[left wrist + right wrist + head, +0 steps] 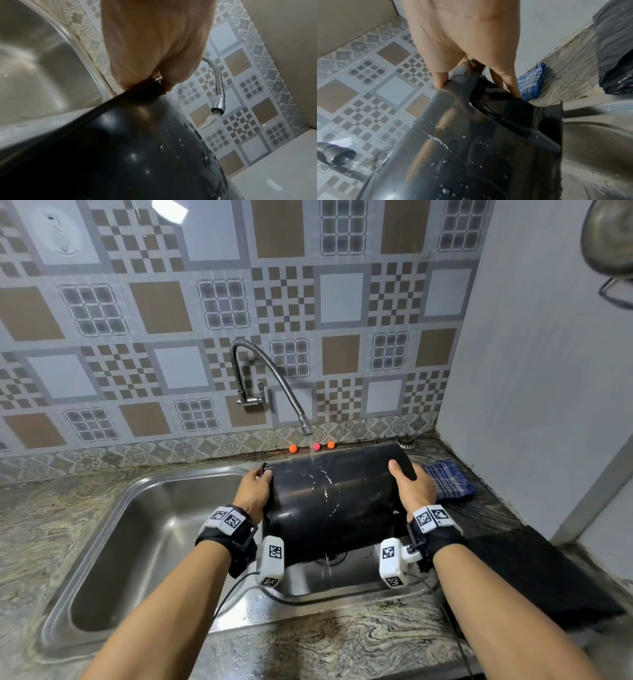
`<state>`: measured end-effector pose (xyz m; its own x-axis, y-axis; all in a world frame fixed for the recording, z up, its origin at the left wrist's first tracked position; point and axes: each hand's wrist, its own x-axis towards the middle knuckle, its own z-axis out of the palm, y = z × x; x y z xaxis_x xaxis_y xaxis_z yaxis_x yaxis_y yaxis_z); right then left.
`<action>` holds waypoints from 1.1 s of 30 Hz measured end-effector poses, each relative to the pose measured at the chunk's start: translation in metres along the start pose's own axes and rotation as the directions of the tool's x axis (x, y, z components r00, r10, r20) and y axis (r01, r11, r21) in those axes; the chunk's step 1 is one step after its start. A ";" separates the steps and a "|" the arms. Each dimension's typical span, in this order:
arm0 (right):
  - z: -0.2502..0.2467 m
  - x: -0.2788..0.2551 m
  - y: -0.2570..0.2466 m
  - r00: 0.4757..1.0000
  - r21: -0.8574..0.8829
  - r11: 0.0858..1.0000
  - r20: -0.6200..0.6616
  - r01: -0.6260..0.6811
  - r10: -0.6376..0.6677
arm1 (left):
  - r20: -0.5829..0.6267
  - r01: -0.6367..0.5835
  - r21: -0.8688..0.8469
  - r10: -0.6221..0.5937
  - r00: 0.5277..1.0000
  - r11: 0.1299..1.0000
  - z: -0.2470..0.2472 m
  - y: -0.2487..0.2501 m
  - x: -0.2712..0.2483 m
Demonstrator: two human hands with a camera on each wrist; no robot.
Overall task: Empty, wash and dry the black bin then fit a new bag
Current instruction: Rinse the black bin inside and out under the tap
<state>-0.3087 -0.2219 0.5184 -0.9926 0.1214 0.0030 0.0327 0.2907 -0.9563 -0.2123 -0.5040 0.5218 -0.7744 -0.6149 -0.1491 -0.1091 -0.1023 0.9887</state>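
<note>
Sink (102, 542) sits in the counter (325, 652), steel, left basin showing bare metal. Left hand (255, 489) grasps the bin (329, 501) at its left end, fingers curled over the rim; the left wrist view shows the rim edge (137, 92) pinched under the hand. Bin lies on its side across the right part of the sink, held above the drain (330, 558), long axis running left-right, glossy black wall facing up. Tap (267, 378) comes off the tiled wall (171, 302) behind and curves down to a nozzle just over the bin's middle; water (317, 470) is running from it, hits the upper wall, runs over the curve and drips off the bottom toward the drain. Droplets and streaks all over the bin wall in both wrist views. Three small balls (317, 446), two orange and one pink, sit at the back edge of the counter behind the bin. Right hand (409, 486) grasps the bin's right end, thumb on top, fingers (513, 86) wrapped into a recess at that end. Blue checked cloth (448, 479), folded, lies on the counter just right of that hand. Black bag (534, 573) lies flat on the counter nearer the front right corner, against the grey side wall (548, 371).
</note>
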 end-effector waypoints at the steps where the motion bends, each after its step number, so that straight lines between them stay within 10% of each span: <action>1: 0.001 -0.001 0.002 1.000 -0.021 1.000 -0.004 0.002 -0.002 | -0.010 0.003 0.030 -0.003 1.000 1.000 -0.001 -0.003 0.006; 9: 0.002 0.001 0.016 0.999 -0.161 0.987 0.038 0.008 -0.002 | -0.078 -0.069 0.043 0.073 0.994 0.997 -0.003 -0.014 0.024; 17: -0.009 0.050 -0.021 0.957 -0.423 0.859 0.156 0.289 -0.246 | -0.125 -0.142 0.026 0.145 0.982 0.989 0.006 -0.020 0.017; 26: 0.053 0.132 -0.128 0.607 -0.335 0.544 0.650 0.769 -0.458 | -0.168 -0.166 0.114 0.184 0.969 0.979 0.019 -0.035 -0.003; 33: 0.142 0.160 -0.158 0.407 -0.182 0.436 0.761 0.881 -0.505 | -0.191 -0.148 0.109 0.167 0.967 0.983 0.017 -0.047 -0.015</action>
<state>-0.4895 -0.3833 0.6279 -0.5097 -0.8195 0.2620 -0.8392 0.4064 -0.3613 -0.2063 -0.4763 0.4781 -0.6485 -0.7610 0.0184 -0.0605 0.0756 0.9953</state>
